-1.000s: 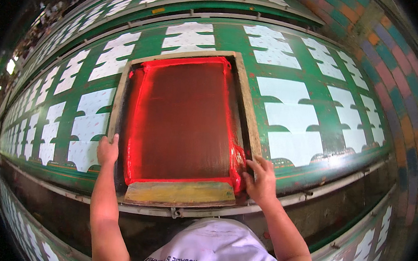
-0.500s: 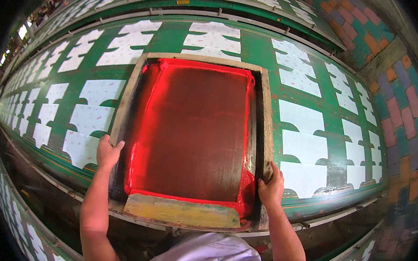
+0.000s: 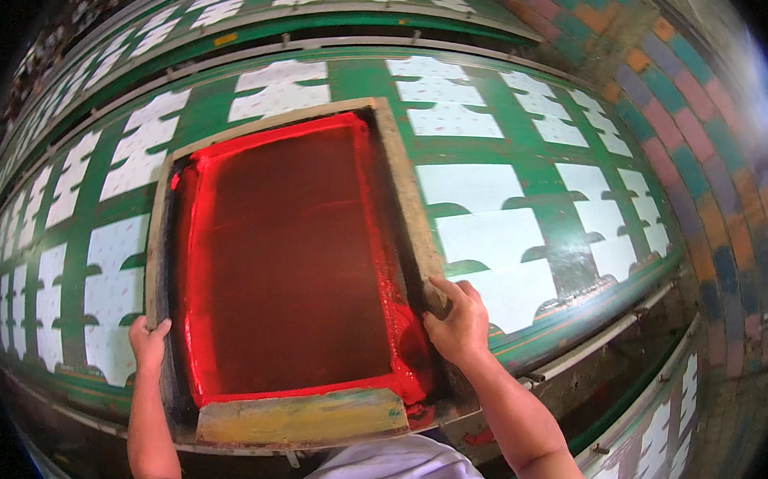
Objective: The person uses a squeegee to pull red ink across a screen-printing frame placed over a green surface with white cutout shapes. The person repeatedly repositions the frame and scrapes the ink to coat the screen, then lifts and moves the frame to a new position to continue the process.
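A rectangular wooden screen frame (image 3: 424,242) lies at an angle over a green printing table, its dark mesh (image 3: 285,250) bordered with wet red ink. A yellow-stained board (image 3: 300,416) runs along its near end. My left hand (image 3: 148,343) is closed on the left rail, low down near the close corner. My right hand (image 3: 458,325) grips the right rail, fingers curled over the wood beside the red ink. Around the frame, white cut fabric pieces (image 3: 484,211) are laid in groups on the table, some with small printed motifs. Whether the frame touches the table, I cannot tell.
The green table surface (image 3: 200,129) curves away to the left. Another table (image 3: 261,19) with white pieces runs behind it, and a third (image 3: 618,452) is close at the lower right. A floor of coloured bricks (image 3: 716,200) is at the right. A metal rail (image 3: 587,334) edges the table.
The view has shifted. The frame now appears farther left and rotated anticlockwise, with my left hand lower and my right hand higher than my left. Both hands keep hold of the rails.
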The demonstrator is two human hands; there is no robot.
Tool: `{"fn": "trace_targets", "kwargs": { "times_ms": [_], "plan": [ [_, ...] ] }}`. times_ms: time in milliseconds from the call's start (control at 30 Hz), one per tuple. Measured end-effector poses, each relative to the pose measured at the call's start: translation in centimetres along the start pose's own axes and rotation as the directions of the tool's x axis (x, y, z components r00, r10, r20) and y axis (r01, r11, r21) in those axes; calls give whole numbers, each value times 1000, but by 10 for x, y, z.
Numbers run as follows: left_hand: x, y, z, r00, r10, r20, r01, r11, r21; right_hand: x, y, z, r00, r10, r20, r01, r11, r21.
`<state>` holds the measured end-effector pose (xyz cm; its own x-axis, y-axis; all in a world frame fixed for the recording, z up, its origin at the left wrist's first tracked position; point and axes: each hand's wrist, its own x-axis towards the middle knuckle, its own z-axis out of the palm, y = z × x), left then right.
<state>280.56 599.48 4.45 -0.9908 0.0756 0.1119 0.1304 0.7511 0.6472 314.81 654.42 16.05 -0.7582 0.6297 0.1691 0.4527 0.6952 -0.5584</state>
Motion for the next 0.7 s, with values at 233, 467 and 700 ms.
{"fn": "trace_targets", "kwargs": {
  "times_ms": [233,467,700],
  "plan": [
    [-26,94,44,999,-32,21,36,981,-190,41,81,-55,993,117,-8,-116,992,52],
    [-90,207,143,997,-33,-64,19,978,-209,67,219,-110,966,250,-72,-242,964,107],
    [-163,304,225,996,-69,-51,59,983,-172,85,352,-161,945,310,-102,-292,943,159]
  ]
}}
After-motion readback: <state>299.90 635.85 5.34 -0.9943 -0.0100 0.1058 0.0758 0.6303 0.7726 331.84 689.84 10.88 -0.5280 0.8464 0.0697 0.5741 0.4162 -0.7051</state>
